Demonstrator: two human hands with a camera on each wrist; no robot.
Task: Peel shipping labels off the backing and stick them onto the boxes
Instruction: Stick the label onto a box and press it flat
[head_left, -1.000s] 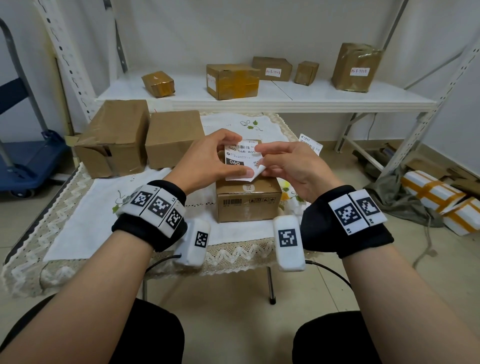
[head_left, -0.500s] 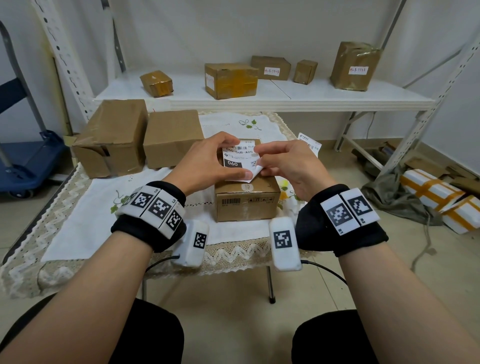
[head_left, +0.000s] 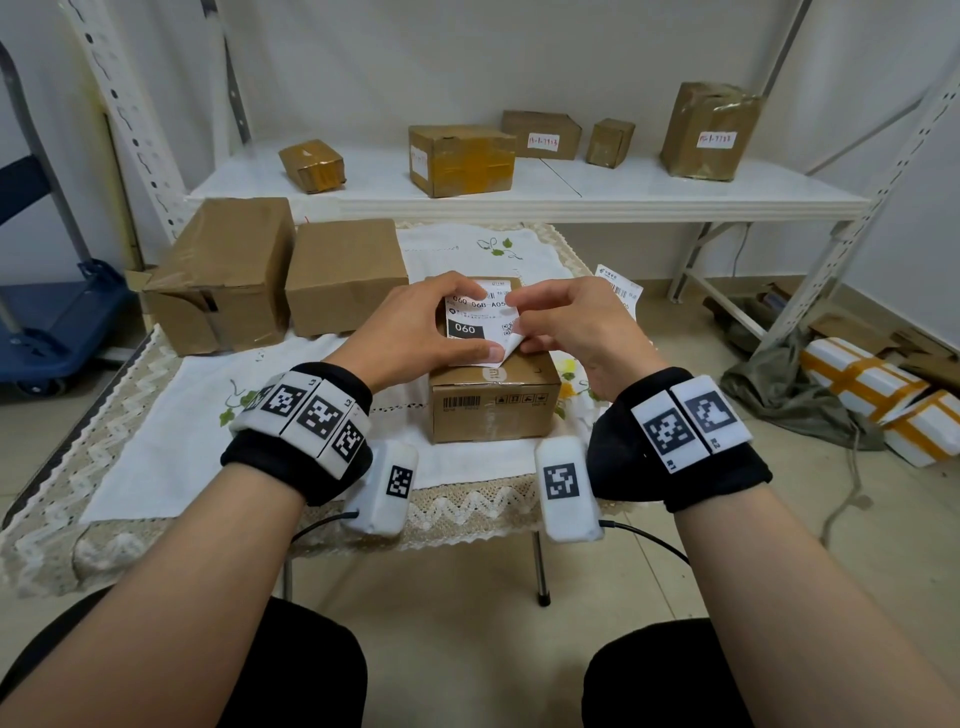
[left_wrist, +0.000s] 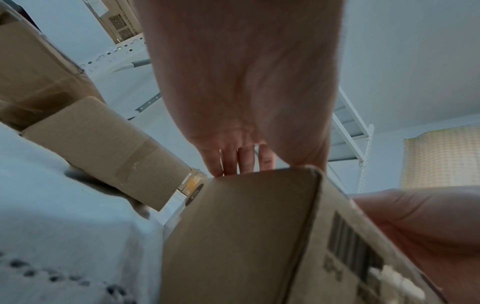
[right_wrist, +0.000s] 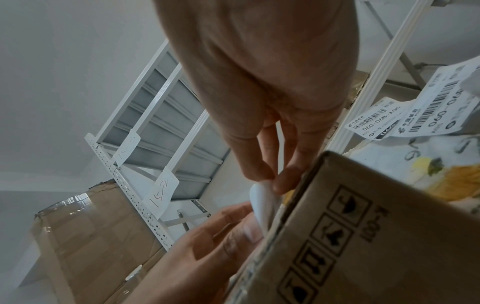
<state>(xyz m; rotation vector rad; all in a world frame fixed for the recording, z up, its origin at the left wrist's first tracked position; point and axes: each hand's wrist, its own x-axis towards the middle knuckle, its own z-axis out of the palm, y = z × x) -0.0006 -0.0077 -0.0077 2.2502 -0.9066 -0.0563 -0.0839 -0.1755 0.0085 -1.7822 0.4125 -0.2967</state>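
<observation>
Three brown cardboard boxes stand on the cloth-covered counter (head_left: 156, 457): a large taped one (head_left: 223, 270) far left, a plain one (head_left: 345, 275) beside it, a small one (head_left: 493, 400) in the middle. Five brown cardboard parcels sit on the white shelf (head_left: 623, 195) beyond. Two white printed shipping labels show: one held (head_left: 480, 317), one loose (head_left: 618, 286) at right. Two hands work, left (head_left: 415, 332) and right (head_left: 576, 327).

A small parcel storeroom or packing room — white slotted-steel shelving (head_left: 519, 202) along the far wall carries taped cardboard boxes (head_left: 461, 160) with handwritten number tags, a blue platform trolley (head_left: 47, 322) stands left, foam-wrapped parcels (head_left: 878, 395) lie on the right floor.
</observation>
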